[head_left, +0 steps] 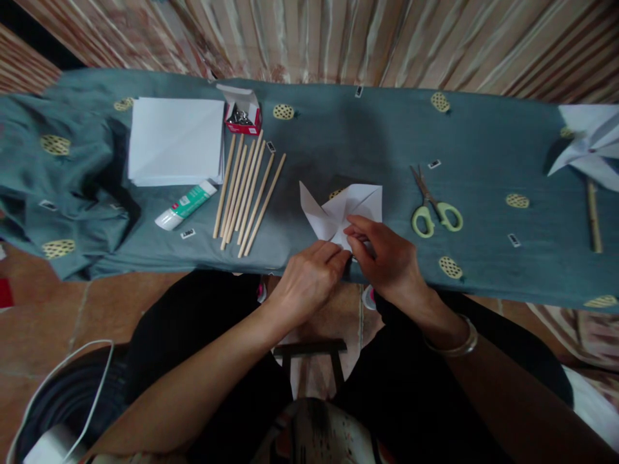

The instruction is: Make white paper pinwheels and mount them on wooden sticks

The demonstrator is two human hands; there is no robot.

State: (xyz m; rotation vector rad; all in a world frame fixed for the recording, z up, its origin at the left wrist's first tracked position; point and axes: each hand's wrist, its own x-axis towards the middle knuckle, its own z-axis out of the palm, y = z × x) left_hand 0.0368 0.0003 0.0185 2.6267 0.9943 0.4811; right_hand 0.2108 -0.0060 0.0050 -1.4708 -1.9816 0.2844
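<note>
1. White folded-paper pinwheel, twelve o'clock from the person: apparently mid-folding.
2. Left hand at its seven o'clock, right hand at four, both touching; whether pinching, cannot tell.
3. Next move seemingly calls for steady folds.
4. Green-handled metal scissors: three o'clock.

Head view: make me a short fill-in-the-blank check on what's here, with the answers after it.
1. The left hand and right hand both touch folded paper that is ____ in colour.
2. In the picture, the wooden sticks lie to the ____ of that paper.
3. The bracelet is at the person's ____ wrist.
4. The small red box is not shut but ____.
Missing words: white; left; right; open.
</note>
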